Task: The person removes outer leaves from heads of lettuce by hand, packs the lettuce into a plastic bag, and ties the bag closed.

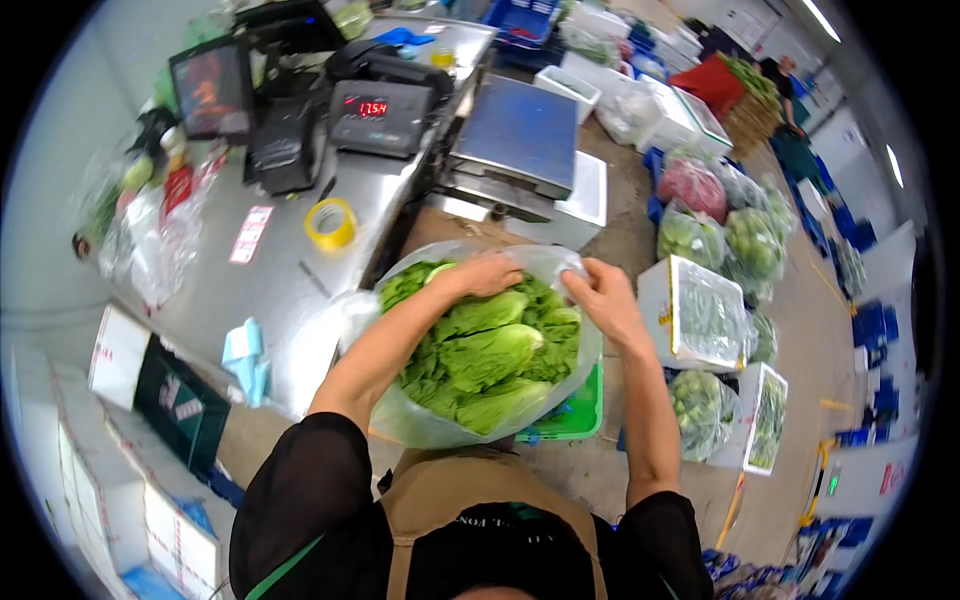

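Observation:
A clear plastic bag [405, 425] stands in front of my body, its mouth wide, filled with green leafy lettuce heads [490, 355]. My left hand [487, 274] reaches over the bag's left side and lies on the lettuce near the far rim, fingers stretched to the right. At the bag's far right rim, my right hand [605, 300] pinches the plastic between thumb and fingers. Part of a green crate [590, 408] shows beneath the bag on the right; the rest of it is hidden.
On the left, a steel table [290, 225] carries a yellow tape roll [331, 224], a blue cloth [245, 360] and a lit scale display [380, 118]. Beyond the bag is a weighing platform [517, 135]. Bagged vegetables [755, 240] and foam boxes [692, 315] line the right. Another person [783, 80] stands far off.

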Motion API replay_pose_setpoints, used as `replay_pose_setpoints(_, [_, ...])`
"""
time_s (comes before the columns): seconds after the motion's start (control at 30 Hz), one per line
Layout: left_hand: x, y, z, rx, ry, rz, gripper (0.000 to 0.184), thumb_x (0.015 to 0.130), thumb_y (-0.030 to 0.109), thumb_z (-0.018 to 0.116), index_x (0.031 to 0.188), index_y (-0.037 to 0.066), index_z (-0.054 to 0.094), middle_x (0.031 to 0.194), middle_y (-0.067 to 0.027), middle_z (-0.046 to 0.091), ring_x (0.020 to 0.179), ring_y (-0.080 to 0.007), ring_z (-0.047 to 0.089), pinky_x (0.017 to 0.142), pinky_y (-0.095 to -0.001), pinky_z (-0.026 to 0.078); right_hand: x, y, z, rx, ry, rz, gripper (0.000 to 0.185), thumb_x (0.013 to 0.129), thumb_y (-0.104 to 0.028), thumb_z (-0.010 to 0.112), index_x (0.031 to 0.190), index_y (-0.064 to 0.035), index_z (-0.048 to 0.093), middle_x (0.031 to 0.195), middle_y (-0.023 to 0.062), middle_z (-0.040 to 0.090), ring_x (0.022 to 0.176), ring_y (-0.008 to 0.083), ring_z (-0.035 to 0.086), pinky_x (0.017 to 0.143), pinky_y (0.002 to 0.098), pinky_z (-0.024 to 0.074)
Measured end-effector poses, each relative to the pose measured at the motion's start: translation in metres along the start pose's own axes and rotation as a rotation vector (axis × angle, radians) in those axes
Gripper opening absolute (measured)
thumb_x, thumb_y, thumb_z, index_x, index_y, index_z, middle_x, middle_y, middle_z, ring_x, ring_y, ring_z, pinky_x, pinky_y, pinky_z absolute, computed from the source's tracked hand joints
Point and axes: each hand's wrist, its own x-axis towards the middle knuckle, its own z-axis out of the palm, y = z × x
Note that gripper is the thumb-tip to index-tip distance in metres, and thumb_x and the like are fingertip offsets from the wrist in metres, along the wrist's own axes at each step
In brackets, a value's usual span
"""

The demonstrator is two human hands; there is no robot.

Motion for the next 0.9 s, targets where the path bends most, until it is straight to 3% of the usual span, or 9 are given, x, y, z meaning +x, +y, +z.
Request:
replay_pose_setpoints(0.03, [-0.013,0.021,-0.014,0.122,-0.01,-0.095,0.04,0.094,0.037,0.044,0.127,0.015,0.051,0.128,-0.0144,0.051,0.121,-0.036,0.046,0.099,-0.0551,0.037,0.0,0.001,0.001,-0.087,0.041,-0.026,0.033,0.085,-0.025,0.063,0.101,0.004,0.063,0.069,0.0095,0.063,0.061,0.0156,0.06,0.058,0.0305,0.0463])
replay_pose_setpoints(0.1, [-0.031,0.038,-0.023,0.122,0.077,-0.073,0.039,0.093,0.035,0.049,0.126,0.014,0.051,0.128,-0.0117,0.049,0.123,-0.035,0.043,0.1,-0.059,0.034,0.0,0.008,0.008,-0.154,0.146,-0.127,0.036,0.083,-0.027,0.066,0.102,0.0037,0.063,0.071,0.0125,0.064,0.065,0.02,0.063,0.061,0.0335,0.0478])
replay_pose_setpoints(0.27, [-0.09,0.112,-0.056,0.09,0.181,0.021,0.041,0.088,0.027,0.059,0.125,0.009,0.052,0.121,-0.0117,0.054,0.117,-0.0307,0.048,0.099,-0.0489,0.036,-0.023,-0.028,0.013,-0.263,0.436,-0.399,0.028,0.084,-0.017,0.066,0.101,0.0039,0.062,0.091,0.0181,0.064,0.082,0.0295,0.063,0.074,0.0349,0.0475])
replay_pose_setpoints(0.3, [-0.1,0.123,-0.055,0.072,0.183,0.041,0.042,0.088,0.027,0.06,0.124,0.008,0.052,0.119,-0.012,0.055,0.115,-0.0301,0.049,0.099,-0.0474,0.036,-0.031,-0.037,0.015,-0.252,0.439,-0.414,0.021,0.083,-0.009,0.064,0.1,0.0041,0.061,0.095,0.0181,0.063,0.087,0.0315,0.062,0.077,0.0351,0.0471])
replay_pose_setpoints(0.43, [-0.132,0.152,-0.042,-0.008,0.248,0.082,0.036,0.085,0.022,0.062,0.116,0.006,0.056,0.1,-0.0139,0.063,0.094,-0.034,0.06,0.082,-0.0449,0.046,-0.058,-0.046,0.018,-0.223,0.434,-0.509,0.016,0.081,-0.001,0.064,0.097,0.0039,0.061,0.095,0.0174,0.063,0.086,0.0318,0.063,0.077,0.0354,0.0479])
replay_pose_setpoints(0.5, [-0.142,0.159,-0.036,-0.078,0.207,0.037,0.032,0.084,0.021,0.062,0.111,0.005,0.059,0.094,-0.0138,0.065,0.087,-0.035,0.062,0.074,-0.0448,0.049,-0.071,-0.043,0.019,-0.262,0.446,-0.517,0.016,0.081,0.0,0.064,0.096,0.0038,0.061,0.095,0.0176,0.064,0.086,0.0319,0.063,0.077,0.0353,0.0481])
replay_pose_setpoints(0.6, [-0.153,0.158,-0.019,-0.1,0.31,-0.005,0.026,0.083,0.018,0.062,0.106,0.004,0.062,0.089,-0.0141,0.066,0.081,-0.0345,0.063,0.068,-0.0435,0.05,-0.088,-0.031,0.016,-0.284,0.474,-0.486,0.012,0.08,0.002,0.063,0.093,0.004,0.063,0.094,0.018,0.065,0.085,0.0309,0.064,0.076,0.0345,0.0492])
replay_pose_setpoints(0.77, [-0.163,0.157,-0.001,-0.181,0.4,-0.169,0.017,0.083,0.015,0.061,0.095,0.004,0.066,0.087,-0.0153,0.066,0.081,-0.0344,0.063,0.069,-0.0422,0.051,-0.116,-0.005,0.008,-0.24,0.505,-0.393,0.009,0.08,0.004,0.063,0.089,0.0045,0.064,0.089,0.0179,0.065,0.082,0.0289,0.065,0.075,0.0331,0.05])
replay_pose_setpoints(0.9, [-0.16,0.166,0.011,-0.049,0.418,-0.273,0.016,0.081,0.013,0.062,0.094,0.004,0.066,0.088,-0.0155,0.066,0.081,-0.0342,0.064,0.069,-0.0419,0.051,-0.142,0.013,-0.003,-0.209,0.568,-0.358,0.008,0.08,0.004,0.064,0.088,0.0045,0.064,0.088,0.0175,0.066,0.081,0.0284,0.065,0.075,0.0323,0.0501])
